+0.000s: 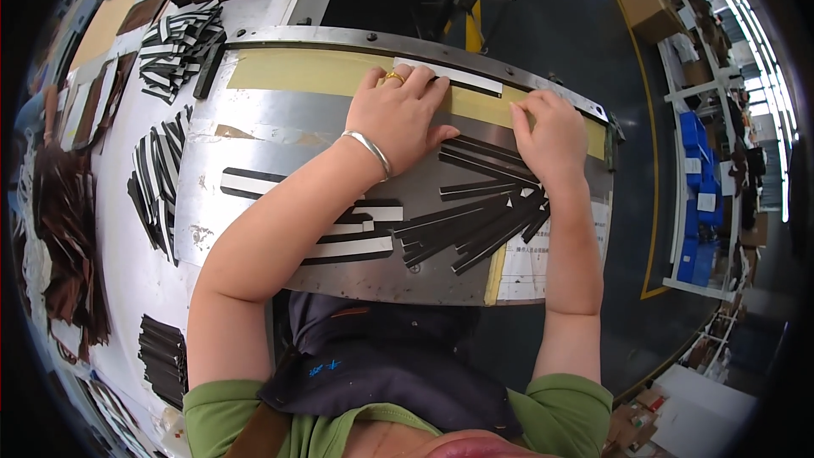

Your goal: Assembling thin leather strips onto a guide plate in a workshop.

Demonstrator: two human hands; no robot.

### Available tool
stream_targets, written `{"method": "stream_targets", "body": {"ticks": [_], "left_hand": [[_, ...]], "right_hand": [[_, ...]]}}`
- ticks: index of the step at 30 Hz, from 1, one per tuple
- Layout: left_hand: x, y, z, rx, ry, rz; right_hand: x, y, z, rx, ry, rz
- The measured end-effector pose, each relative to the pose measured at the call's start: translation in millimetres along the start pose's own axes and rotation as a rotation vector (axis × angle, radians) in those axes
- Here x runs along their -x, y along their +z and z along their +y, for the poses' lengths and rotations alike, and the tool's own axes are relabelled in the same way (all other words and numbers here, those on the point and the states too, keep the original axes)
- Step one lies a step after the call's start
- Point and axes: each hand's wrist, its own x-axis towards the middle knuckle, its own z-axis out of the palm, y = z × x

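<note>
- Our metal worktop (254,170) carries a tan tape band (297,70) along its far edge.
- A pile of black strips (475,220) lies near our right wrist.
- Our left hand (397,114) presses flat, fingers spread, on a white strip (462,77) lying on the band.
- Our right hand (551,131) pins the strip's right end, fingers curled.

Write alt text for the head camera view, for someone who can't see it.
Seen from above, both hands press a white strip onto a tan band along the far edge of a metal plate: left hand, right hand. Loose black strips lie on the plate nearer the person.
</note>
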Motion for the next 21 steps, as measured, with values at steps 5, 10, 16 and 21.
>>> {"method": "stream_targets", "body": {"ticks": [5,10,16,21], "left_hand": [[-2,0,4,-0.004,0.013,0.023],[0,-1,1,-0.040,-0.013,-0.002],[-1,0,3,-0.025,0.010,0.044],[-2,1,3,-0.050,-0.015,0.064]], "right_hand": [[1,5,-8,-0.074,-0.218,0.213],[-3,-31,-12,0.045,0.187,-0.083],[0,6,-16,-0.118,-0.259,0.130],[1,15,-23,-0.059,-0.256,0.111]]}}
